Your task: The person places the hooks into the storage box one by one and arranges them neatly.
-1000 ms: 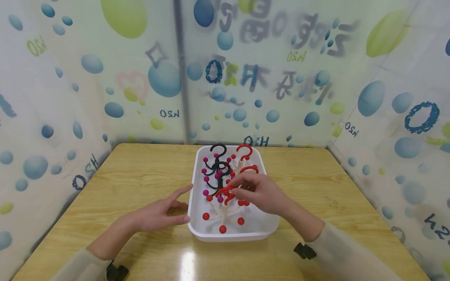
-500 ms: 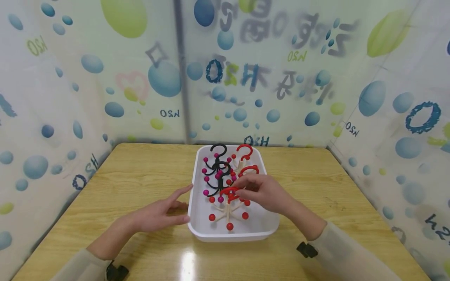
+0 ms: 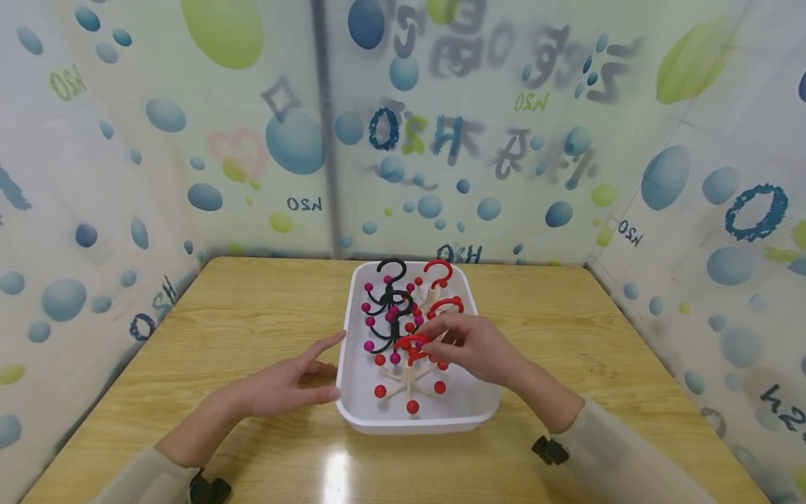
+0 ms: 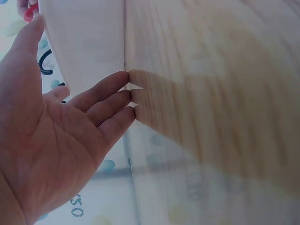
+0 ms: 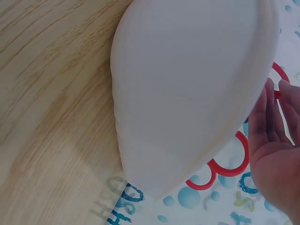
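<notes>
A white tray holds several multi-arm hanging hooks. The front one has a red curved hook top and cream arms tipped with red balls. My right hand pinches that red top between thumb and fingers, over the tray. In the right wrist view, the fingertips of my right hand meet at a red hook, partly hidden by the tray wall. My left hand lies along the tray's left side, thumb and forefinger at the rim. Its fingers look extended in the left wrist view.
Two black hanging hooks with magenta balls stand along the tray's left half. Two more red-topped ones are at the back right. The wooden table ends at patterned walls at back and sides.
My right hand has shifted slightly right with the front hanging hook, whose balls moved right and settled; over the last half second it barely moved. My left hand has stayed in place.
</notes>
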`<action>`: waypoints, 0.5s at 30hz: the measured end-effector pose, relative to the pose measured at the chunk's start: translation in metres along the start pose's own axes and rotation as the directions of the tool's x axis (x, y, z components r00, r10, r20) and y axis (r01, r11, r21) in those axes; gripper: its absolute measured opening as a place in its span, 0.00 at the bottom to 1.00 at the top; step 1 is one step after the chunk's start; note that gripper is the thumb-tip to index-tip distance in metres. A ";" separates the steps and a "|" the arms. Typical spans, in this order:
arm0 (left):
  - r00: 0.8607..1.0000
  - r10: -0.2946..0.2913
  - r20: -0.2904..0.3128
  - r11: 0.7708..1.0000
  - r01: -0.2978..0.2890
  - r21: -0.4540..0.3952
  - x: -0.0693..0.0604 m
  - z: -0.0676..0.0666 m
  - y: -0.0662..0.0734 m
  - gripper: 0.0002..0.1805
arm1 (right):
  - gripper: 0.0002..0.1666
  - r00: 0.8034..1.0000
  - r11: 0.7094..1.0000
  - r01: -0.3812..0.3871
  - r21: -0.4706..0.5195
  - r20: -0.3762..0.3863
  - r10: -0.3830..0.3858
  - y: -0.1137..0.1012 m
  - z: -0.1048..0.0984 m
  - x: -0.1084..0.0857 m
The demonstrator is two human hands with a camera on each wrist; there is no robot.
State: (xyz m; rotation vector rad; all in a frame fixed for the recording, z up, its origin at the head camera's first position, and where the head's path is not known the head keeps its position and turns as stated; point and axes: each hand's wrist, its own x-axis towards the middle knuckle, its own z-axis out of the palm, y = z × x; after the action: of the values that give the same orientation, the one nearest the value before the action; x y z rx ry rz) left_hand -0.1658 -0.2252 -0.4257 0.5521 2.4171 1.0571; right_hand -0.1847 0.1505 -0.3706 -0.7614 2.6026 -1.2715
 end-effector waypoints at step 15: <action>1.000 0.004 -0.001 1.000 -0.004 0.031 0.001 -0.001 0.000 0.52 | 0.17 0.997 0.998 -0.064 -0.006 -0.054 0.063 0.017 -0.016 -0.016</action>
State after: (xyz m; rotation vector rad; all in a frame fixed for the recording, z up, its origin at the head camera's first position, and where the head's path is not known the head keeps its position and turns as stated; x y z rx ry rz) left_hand -0.1673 -0.2255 -0.4253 0.5669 2.4380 1.0231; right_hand -0.1827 0.1786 -0.3750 -0.6486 2.6529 -1.2823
